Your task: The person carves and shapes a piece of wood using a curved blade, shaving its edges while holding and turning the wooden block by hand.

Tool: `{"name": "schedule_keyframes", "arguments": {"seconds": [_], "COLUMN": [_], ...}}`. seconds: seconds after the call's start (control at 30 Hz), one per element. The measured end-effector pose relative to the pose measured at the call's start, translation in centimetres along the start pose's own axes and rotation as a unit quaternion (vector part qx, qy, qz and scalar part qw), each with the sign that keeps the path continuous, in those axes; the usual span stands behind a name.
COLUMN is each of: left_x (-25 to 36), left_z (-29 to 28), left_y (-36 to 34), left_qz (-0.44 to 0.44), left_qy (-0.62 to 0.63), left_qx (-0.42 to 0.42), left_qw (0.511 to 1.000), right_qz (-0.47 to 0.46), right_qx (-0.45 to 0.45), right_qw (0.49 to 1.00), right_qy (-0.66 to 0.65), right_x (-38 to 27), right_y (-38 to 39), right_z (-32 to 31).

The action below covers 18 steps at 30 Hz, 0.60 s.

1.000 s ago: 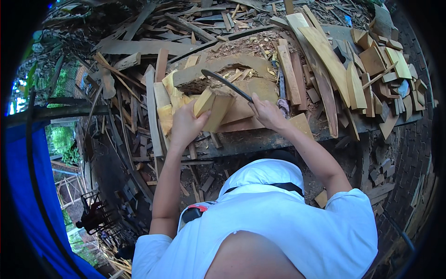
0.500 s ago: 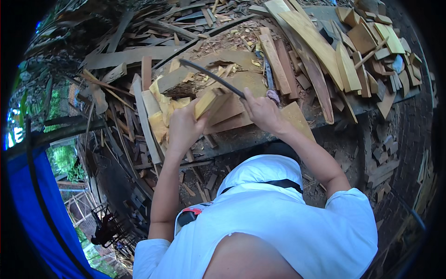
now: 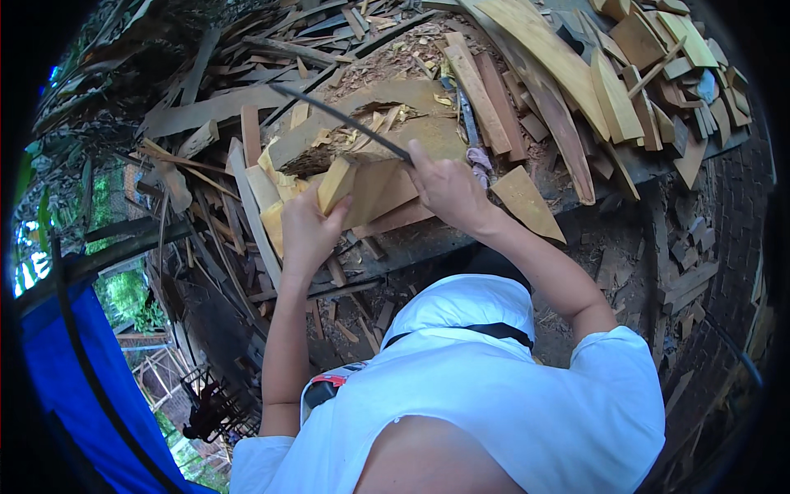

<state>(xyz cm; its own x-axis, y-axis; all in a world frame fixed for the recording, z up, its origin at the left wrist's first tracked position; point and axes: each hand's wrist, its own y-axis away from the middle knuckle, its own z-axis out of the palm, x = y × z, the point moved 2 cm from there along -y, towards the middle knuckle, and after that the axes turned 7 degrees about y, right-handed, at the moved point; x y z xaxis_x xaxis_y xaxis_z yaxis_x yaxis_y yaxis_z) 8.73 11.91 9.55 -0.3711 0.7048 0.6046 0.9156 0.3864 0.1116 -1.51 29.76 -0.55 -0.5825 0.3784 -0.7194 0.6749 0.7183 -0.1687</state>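
My left hand [image 3: 309, 226] is closed around a pale yellow wood block [image 3: 339, 183], with its end face tipped up. In my right hand [image 3: 451, 191] is a machete [image 3: 350, 122], its handle hidden by the fingers. The long dark blade is seen nearly edge-on. It slants up and left above the block, and I cannot tell whether the two touch. Behind the block lies a thick weathered wood slab [image 3: 411, 97] with a ragged, broken edge. Yellow split pieces [image 3: 271, 222] rest beside my left hand.
Long boards [image 3: 543, 66] and many offcuts [image 3: 658, 82] are heaped at the right. A triangular board [image 3: 527, 204] lies by my right forearm. Wood scraps [image 3: 296, 49] cover the far left. A blue tarp [image 3: 82, 387] hangs at the left edge.
The machete blade has swung, its tip moving left and up. My left hand and the wood block have shifted slightly left, and the block's end face has turned more into view.
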Motion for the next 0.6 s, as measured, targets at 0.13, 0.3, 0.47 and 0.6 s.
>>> {"name": "schedule_keyframes", "arguments": {"seconds": [0.13, 0.3, 0.47, 0.6], "left_x": [0.9, 0.4, 1.0, 0.9], "left_z": [0.0, 0.2, 0.0, 0.5], "left_y": [0.0, -0.7, 0.2, -0.2], "left_qz": [-0.003, 0.026, -0.011, 0.001], "left_qy": [-0.02, -0.01, -0.03, -0.015], "left_qx": [-0.002, 0.01, 0.001, 0.015], "left_qw": [1.0, 1.0, 0.999, 1.0], "right_qz": [0.043, 0.047, 0.023, 0.054], "right_qx": [-0.002, -0.009, 0.055, -0.024], "right_qw": [0.998, 0.998, 0.998, 0.995], "right_qy": [0.047, 0.032, 0.009, 0.077], "right_x": [3.3, 5.5, -0.1, 4.9], "right_y": [1.3, 1.7, 0.1, 1.7], "right_z": [3.6, 5.8, 0.7, 5.9]}}
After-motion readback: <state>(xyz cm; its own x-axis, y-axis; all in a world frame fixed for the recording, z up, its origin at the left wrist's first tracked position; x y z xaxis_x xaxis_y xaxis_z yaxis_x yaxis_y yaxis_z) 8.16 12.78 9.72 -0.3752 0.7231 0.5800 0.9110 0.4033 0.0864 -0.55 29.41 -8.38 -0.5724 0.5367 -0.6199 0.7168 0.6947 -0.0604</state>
